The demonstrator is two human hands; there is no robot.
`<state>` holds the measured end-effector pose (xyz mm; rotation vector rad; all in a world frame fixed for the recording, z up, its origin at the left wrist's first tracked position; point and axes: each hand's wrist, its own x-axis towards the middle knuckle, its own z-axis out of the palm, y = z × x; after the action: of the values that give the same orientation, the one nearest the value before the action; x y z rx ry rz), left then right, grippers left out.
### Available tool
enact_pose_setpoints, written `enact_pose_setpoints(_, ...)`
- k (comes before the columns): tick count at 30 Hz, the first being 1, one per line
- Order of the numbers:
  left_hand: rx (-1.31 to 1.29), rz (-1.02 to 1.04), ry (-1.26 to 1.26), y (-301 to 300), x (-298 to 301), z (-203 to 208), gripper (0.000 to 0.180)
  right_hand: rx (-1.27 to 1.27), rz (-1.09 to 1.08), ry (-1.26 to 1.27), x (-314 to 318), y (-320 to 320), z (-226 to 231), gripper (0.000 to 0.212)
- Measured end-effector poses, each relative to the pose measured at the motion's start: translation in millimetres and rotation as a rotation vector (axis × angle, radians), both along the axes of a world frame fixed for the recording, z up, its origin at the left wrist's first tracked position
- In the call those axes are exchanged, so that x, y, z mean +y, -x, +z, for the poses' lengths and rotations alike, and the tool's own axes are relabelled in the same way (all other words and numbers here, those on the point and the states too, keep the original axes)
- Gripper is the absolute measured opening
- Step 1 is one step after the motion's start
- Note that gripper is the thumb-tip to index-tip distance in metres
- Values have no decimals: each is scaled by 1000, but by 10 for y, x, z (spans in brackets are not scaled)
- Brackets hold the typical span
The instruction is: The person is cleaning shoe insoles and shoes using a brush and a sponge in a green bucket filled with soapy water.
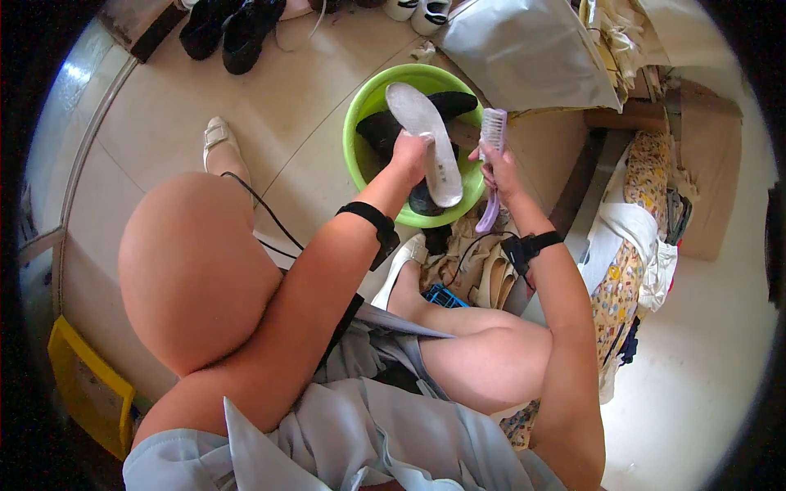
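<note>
My left hand [412,155] is closed on the edge of a pale grey-white shoe insole [415,110], tilted over a light green basin [353,151]. Inside the basin lie black shoes [455,104], partly hidden by the insole and my hand. My right hand [503,175] grips a long purple brush [489,214] by the middle, at the basin's right rim. Its whitish bristle end [494,127] points away from me. A small gap separates brush and insole.
Black shoes [246,37] and white shoes [428,15] stand at the far side. A large grey-white bag [528,53] is beyond the basin on the right. Clothes [626,245] are piled at the right, a yellow frame [90,385] at the lower left. Cords run from both wristbands.
</note>
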<state>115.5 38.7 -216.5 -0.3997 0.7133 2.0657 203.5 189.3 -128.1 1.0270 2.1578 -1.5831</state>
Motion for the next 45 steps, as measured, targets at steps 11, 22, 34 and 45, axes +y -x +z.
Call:
enact_pose_setpoints(11, 503, -377, -7, -45, 3, 12, 31, -60, 328, -1044, -66, 390, -207, 46)
enact_pose_setpoints(22, 227, -144, -51, 51, -83, 43, 30, -107, 306, -866, -224, 471, -230, 51)
enact_pose_setpoints(34, -158, 164, -319, 428, -113, -93, 41, 13, 582, -876, -506, -179, -72, 38)
enact_pose_setpoints(45, -166, -87, -269, -8, 28, 112, 55, 99, 484, -941, -689, 154, -88, 46)
